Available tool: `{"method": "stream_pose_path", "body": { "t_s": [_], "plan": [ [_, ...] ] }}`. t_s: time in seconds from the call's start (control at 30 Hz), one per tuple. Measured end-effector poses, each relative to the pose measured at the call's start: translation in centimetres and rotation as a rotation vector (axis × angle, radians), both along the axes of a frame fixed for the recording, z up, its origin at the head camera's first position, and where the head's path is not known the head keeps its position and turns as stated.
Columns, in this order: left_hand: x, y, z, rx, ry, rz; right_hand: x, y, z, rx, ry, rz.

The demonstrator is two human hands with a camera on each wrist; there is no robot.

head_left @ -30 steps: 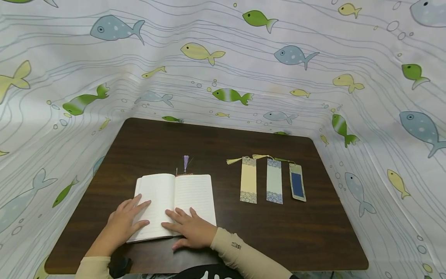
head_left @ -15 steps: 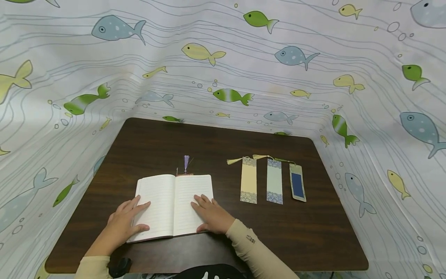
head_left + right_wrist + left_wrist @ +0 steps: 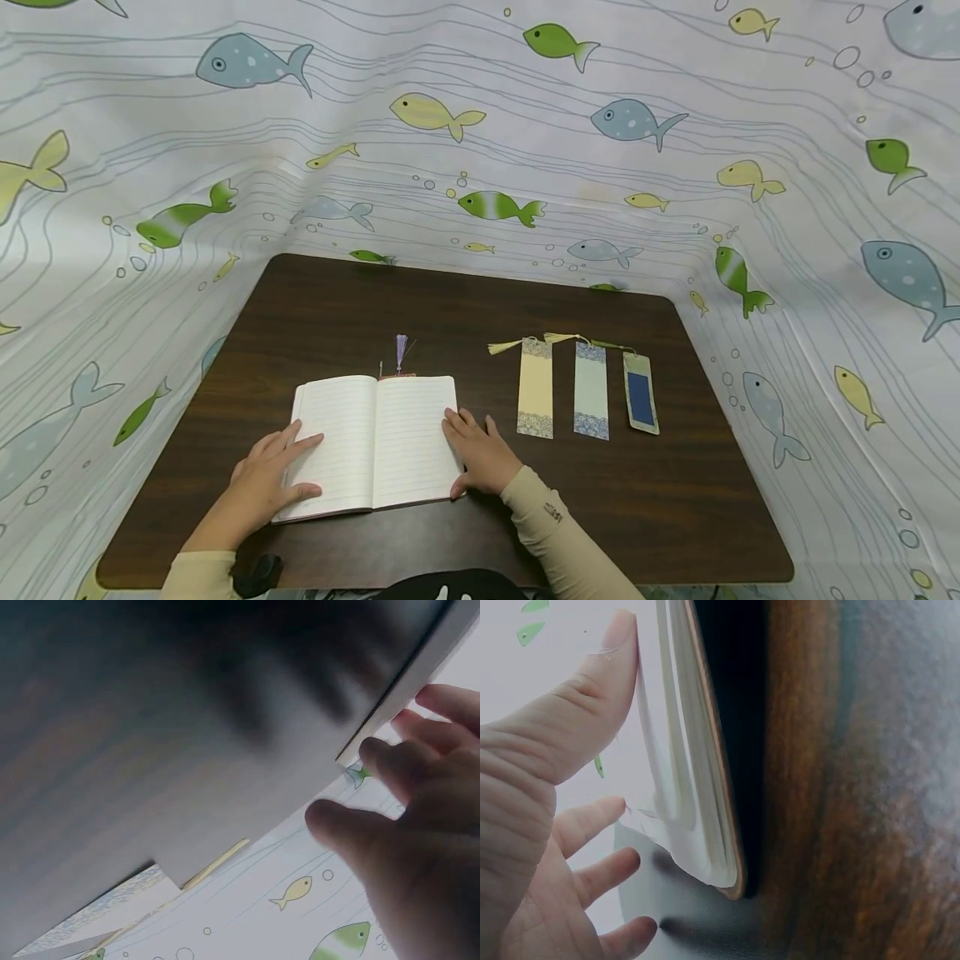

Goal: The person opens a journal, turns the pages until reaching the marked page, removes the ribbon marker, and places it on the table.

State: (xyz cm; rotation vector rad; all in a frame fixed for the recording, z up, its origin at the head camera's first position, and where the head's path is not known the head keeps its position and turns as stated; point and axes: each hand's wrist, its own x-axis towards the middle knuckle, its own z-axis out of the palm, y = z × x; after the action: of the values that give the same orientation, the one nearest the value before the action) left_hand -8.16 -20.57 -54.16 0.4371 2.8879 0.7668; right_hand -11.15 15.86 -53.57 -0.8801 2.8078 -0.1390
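Note:
An open notebook (image 3: 411,442) with lined white pages lies near the table's front left. My left hand (image 3: 264,482) rests with spread fingers on the left page's outer edge; in the left wrist view its thumb (image 3: 592,694) lies along the page beside the stacked sheets. My right hand (image 3: 483,454) touches the right page's outer edge, fingers apart and loosely bent. From the notebook's top edge a purple tassel (image 3: 401,352) sticks out, with a reddish strip (image 3: 397,376) just showing below it; the rest is hidden under the pages.
Right of the notebook lie a cream bookmark (image 3: 535,387), a pale blue bookmark (image 3: 590,390) and a dark blue one with a light border (image 3: 640,396), all tasselled. A fish-print curtain (image 3: 480,150) surrounds the brown table (image 3: 675,517) on three sides.
My right hand has slid from the notebook's middle across the right page to its outer edge, uncovering the lined page. The left hand has stayed in place.

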Motion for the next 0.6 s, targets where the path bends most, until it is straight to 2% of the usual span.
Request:
{"method": "stream_pose_path", "body": {
  "t_s": [0.23,0.4,0.5,0.6],
  "plan": [
    [0.1,0.1,0.1,-0.004,0.015,0.000,-0.1,-0.5,-0.4,0.030,0.168,0.007],
    [0.2,0.1,0.2,-0.001,0.019,0.002,-0.3,-1.0,-0.8,-0.020,0.304,-0.033],
    [0.3,0.1,0.2,-0.001,0.009,0.002,-0.1,-1.6,-0.8,-0.114,0.311,-0.112],
    [0.3,0.1,0.3,0.000,0.003,0.003,0.0,-2.6,-0.4,-0.266,0.246,-0.166]
  ]
}}
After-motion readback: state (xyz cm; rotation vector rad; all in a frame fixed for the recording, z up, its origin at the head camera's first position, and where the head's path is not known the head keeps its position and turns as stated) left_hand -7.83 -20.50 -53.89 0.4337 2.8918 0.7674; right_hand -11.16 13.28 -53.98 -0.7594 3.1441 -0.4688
